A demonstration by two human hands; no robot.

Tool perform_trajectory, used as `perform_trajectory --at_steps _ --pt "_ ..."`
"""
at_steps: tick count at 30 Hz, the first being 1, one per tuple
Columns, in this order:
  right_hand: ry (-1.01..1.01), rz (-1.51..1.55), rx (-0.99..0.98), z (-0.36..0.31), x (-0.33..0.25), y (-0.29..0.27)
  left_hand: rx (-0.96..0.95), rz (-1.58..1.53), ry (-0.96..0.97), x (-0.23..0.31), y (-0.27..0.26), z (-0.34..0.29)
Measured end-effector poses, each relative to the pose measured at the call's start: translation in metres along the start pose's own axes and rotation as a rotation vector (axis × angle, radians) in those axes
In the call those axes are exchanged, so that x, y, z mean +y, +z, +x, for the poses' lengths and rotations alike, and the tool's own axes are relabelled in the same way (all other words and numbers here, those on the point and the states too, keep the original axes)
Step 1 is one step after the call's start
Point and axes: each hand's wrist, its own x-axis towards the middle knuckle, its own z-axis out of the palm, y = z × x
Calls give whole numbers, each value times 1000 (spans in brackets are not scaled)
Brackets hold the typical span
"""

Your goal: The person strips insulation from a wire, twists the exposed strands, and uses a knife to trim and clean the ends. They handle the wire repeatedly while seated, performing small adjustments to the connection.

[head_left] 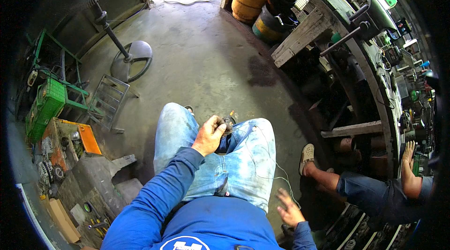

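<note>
Between my knees, my left hand (209,135) is closed around a small dark metal part (228,121) with a coppery tip; the fingers hide much of it. A thin wire (268,156) runs from beside this part over the right leg of my jeans and loops down toward my right side. Low at my right hip, my right hand (289,208) has its fingers apart and looks slightly blurred. The wire passes close to these fingers, and I cannot make out whether it touches them.
At right, another person's hand (408,156) rests by a cluttered workbench (382,95); their clog (307,158) is on the floor. A metal frame (108,102), fan stand base (132,60) and green crate (47,107) stand left. A gas cylinder (248,1) stands at the back.
</note>
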Motion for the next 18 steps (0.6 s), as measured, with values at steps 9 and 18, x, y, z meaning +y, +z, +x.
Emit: perform_trajectory --at_steps 9,18 --pt "-124 -296 -185 35 -98 -83 -34 -49 -61 -3 -1 3" --pt "-371 -812 24 249 -221 -49 -21 76 -74 -14 -10 2"
